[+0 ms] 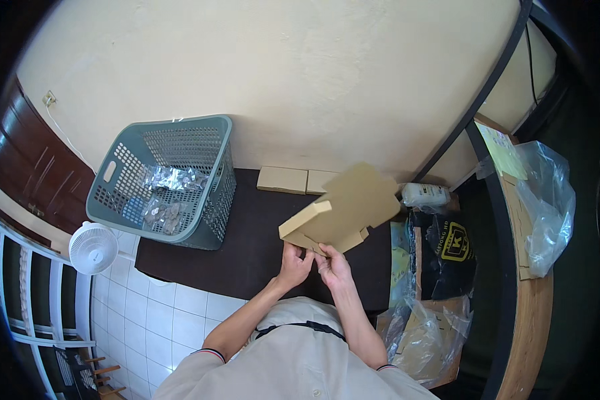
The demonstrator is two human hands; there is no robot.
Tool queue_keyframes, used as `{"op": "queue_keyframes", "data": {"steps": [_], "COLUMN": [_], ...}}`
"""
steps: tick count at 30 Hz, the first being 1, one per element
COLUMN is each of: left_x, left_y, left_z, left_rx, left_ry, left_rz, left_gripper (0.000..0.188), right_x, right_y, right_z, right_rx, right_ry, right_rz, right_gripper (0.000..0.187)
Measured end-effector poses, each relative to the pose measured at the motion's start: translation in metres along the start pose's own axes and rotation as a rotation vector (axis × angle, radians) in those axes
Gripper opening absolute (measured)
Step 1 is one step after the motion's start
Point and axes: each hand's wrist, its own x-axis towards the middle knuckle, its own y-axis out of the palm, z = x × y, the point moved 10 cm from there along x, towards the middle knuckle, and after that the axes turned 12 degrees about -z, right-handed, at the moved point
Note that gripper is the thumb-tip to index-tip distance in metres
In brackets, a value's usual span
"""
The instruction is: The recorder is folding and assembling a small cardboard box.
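A partly folded brown cardboard box is held up over the dark table, its wide lid panel spread out to the far right and one side wall standing at the left. My left hand grips its near edge at the left corner, fingers closed on the card. Just beside it, my right hand pinches the same near edge, thumb on top. Behind, against the wall, lie two closed brown boxes, the left one in full view and the right one partly hidden by the held card.
On the table's left stands a grey-green plastic basket with clear-bagged items. A white wrapped package sits at the right, near a black bag. A wooden shelf carries flat cardboard and clear plastic. A white fan stands far left.
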Motion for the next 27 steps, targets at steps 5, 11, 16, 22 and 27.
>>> {"op": "queue_keyframes", "data": {"steps": [5, 11, 16, 22, 27], "left_x": [0.006, 0.006, 0.003, 0.002, -0.01], "left_y": [-0.02, -0.024, -0.017, -0.017, -0.001], "left_z": [-0.002, -0.013, -0.03, -0.044, -0.042], "left_rx": [-0.253, -0.287, -0.316, -0.249, -0.138], "left_ry": [-0.182, -0.221, -0.194, -0.082, -0.052], "left_rz": [-0.364, -0.418, -0.389, -0.371, -0.169], "left_gripper": [0.075, 0.08, 0.081, 0.079, 0.069], "right_x": [-0.038, -0.073, -0.079, -0.094, -0.066], "right_y": [0.02, 0.056, 0.053, 0.056, 0.024], "right_z": [0.021, 0.038, 0.039, 0.027, 0.022], "right_rx": [-0.153, -0.417, -0.351, -0.186, 0.017], "right_ry": [-0.269, -0.623, -0.626, -0.448, -0.225], "right_rz": [0.083, 0.408, 0.337, 0.268, 0.159], "right_gripper": [0.045, 0.053, 0.051, 0.048, 0.039]}}
